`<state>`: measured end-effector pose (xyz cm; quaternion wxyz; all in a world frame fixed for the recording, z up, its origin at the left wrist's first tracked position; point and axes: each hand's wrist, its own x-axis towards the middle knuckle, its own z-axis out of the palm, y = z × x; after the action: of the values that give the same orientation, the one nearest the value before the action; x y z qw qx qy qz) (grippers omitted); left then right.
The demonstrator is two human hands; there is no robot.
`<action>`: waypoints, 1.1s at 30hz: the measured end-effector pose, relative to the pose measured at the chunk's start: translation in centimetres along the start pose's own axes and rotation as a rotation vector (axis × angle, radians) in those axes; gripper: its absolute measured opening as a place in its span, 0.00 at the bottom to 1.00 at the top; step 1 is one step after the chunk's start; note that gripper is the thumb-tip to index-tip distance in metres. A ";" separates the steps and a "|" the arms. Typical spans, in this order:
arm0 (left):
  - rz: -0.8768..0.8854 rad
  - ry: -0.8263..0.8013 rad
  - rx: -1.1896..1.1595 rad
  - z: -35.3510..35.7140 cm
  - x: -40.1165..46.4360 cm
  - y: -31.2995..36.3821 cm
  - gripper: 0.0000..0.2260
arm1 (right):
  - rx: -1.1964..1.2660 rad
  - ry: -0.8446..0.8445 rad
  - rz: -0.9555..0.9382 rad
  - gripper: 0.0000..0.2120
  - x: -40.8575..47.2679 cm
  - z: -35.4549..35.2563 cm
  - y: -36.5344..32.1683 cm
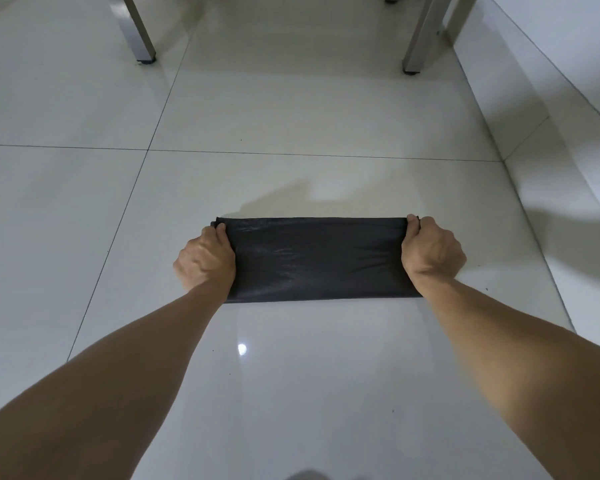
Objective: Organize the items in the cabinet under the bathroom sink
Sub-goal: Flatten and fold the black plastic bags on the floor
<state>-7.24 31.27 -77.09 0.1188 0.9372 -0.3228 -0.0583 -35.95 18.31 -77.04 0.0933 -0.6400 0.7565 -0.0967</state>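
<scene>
We see a folded black plastic bag flat on the tiled floor, long axis running left-right; L hand & R hand each pinch one short end, thumbs on top.
</scene>
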 end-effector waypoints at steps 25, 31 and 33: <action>0.608 -0.152 0.284 1.6 -2.1 0.0 0.36 | -0.227 -0.186 -0.405 0.38 -3.1 0.9 1.3; 0.516 -0.186 0.172 1.5 -0.8 -2.2 0.37 | -0.197 -0.212 -0.364 0.37 -2.7 0.7 2.6; 0.510 -0.200 0.199 1.6 -0.5 -2.7 0.37 | -0.212 -0.251 -0.359 0.35 -2.7 0.6 2.5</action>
<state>-6.37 33.32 -79.30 0.0046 0.8225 -0.5621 -0.0867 -37.74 21.36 -78.21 0.1003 -0.7775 0.6189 0.0483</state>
